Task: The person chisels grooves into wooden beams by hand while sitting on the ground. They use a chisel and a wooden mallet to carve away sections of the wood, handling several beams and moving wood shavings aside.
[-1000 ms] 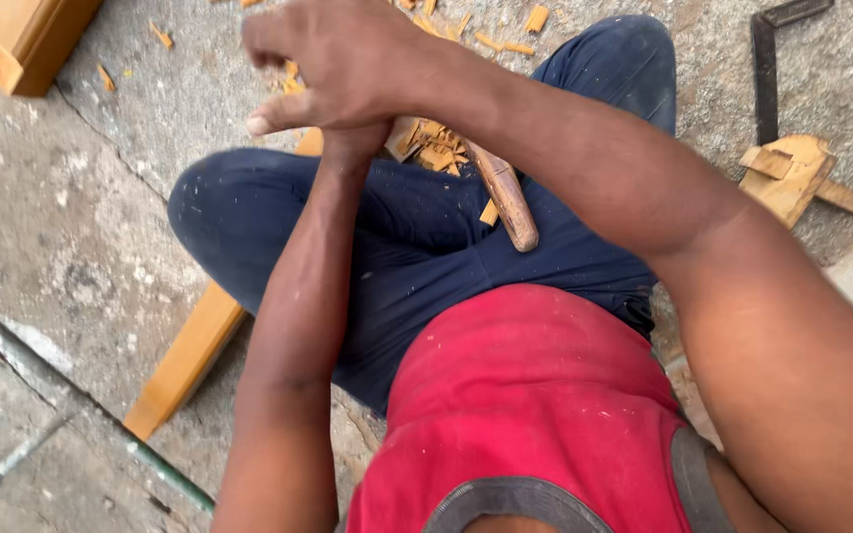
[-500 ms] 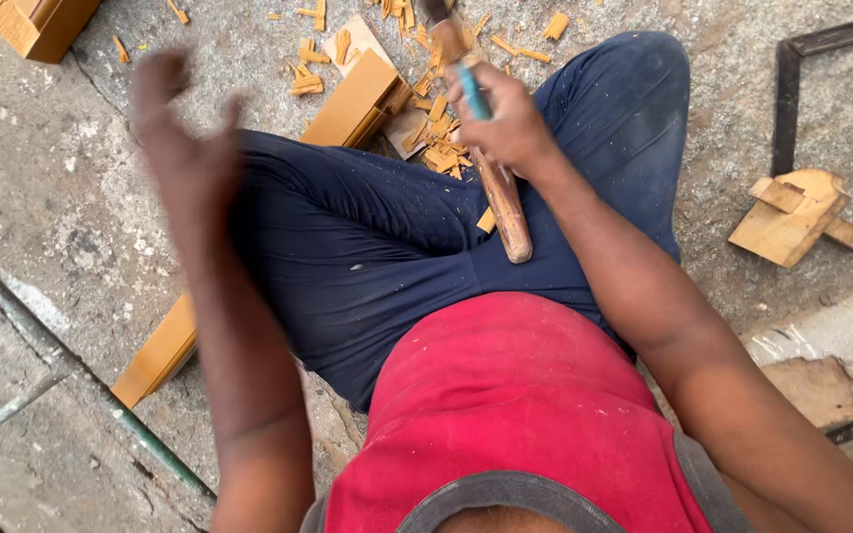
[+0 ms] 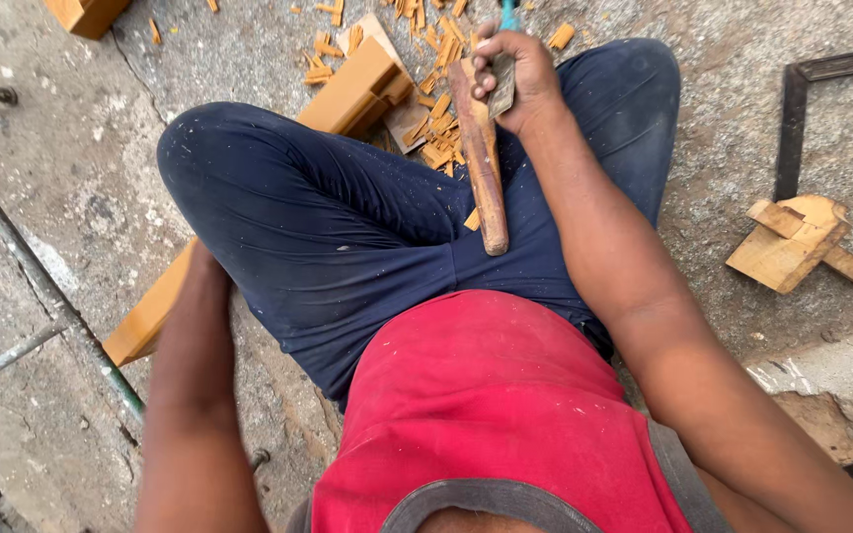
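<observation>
I sit cross-legged on concrete in dark blue trousers. My right hand [image 3: 520,84] is closed around the top of a hammer's wooden handle [image 3: 487,183], which lies down along my lap. The same hand also pinches a flat metal chisel blade [image 3: 502,87] with a teal handle [image 3: 508,12]. A long wooden beam [image 3: 348,94] passes under my left leg and comes out at the lower left. My left hand [image 3: 199,265] is down by that beam, mostly hidden behind my thigh. Wood chips [image 3: 436,133] are scattered around the beam's far end.
A metal try square [image 3: 792,118] lies at the right, with a pile of wood offcuts [image 3: 797,242] below it. A wooden block [image 3: 86,12] sits at the top left. Metal rods [image 3: 41,286] run along the floor at the left.
My left hand, raised and open over my left knee half a second ago, has dropped beside my thigh near the beam. My right hand has kept hold of the hammer and chisel.
</observation>
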